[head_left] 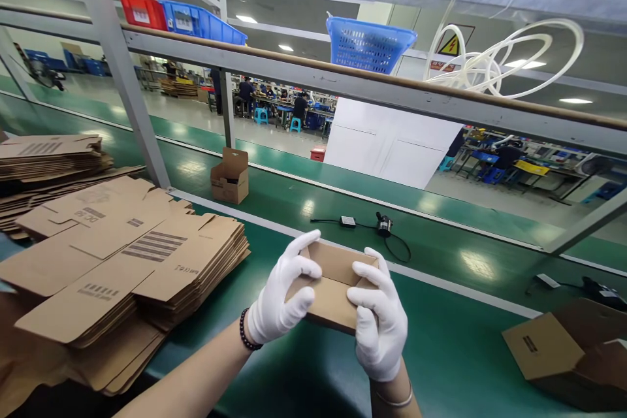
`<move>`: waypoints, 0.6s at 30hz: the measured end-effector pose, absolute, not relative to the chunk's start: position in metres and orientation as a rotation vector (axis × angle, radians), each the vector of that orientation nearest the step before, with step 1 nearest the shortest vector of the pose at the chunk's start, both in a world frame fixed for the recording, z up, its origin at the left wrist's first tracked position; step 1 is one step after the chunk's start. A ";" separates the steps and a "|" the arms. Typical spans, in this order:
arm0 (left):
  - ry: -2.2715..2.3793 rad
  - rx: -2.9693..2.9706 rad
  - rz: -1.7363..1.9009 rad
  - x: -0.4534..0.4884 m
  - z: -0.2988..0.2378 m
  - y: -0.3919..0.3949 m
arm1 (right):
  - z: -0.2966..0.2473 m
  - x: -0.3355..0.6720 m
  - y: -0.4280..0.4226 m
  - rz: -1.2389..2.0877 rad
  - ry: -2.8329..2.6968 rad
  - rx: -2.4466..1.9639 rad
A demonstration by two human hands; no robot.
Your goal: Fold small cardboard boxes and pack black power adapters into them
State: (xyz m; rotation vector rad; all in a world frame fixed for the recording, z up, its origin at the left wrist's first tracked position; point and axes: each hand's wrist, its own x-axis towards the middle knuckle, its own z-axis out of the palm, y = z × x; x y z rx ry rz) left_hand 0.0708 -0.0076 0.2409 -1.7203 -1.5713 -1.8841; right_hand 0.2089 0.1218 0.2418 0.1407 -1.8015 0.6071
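Observation:
Between my two white-gloved hands is a partly folded brown cardboard box (333, 300), its inner panels facing me. My left hand (287, 290) grips its left side, thumb in front and fingers over the upper edge. On the right side my right hand (379, 313) is closed round the box, with fingers reaching inside over the panels. The box is held above the green work surface (441, 339). To the left lies a thick stack of flat printed cardboard blanks (132, 255), close to my left forearm.
An open small box (230, 176) stands on the green conveyor (289, 199), beside a black device with a cable (385, 225). Another open box (543, 346) sits at right. More flat blanks (49, 150) lie far left. A metal frame (122, 78) carries blue baskets (369, 42) and white tubing (494, 65).

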 end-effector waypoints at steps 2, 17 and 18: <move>-1.693 -1.782 -1.915 0.071 0.241 -0.011 | 0.240 0.211 0.125 0.632 -1.808 0.104; -1.237 -0.091 -3.247 0.021 0.268 -0.025 | 0.219 0.166 0.184 1.790 -1.601 -0.359; -1.225 -0.084 -3.262 0.023 0.268 -0.025 | 0.218 0.164 0.183 1.818 -1.631 -0.326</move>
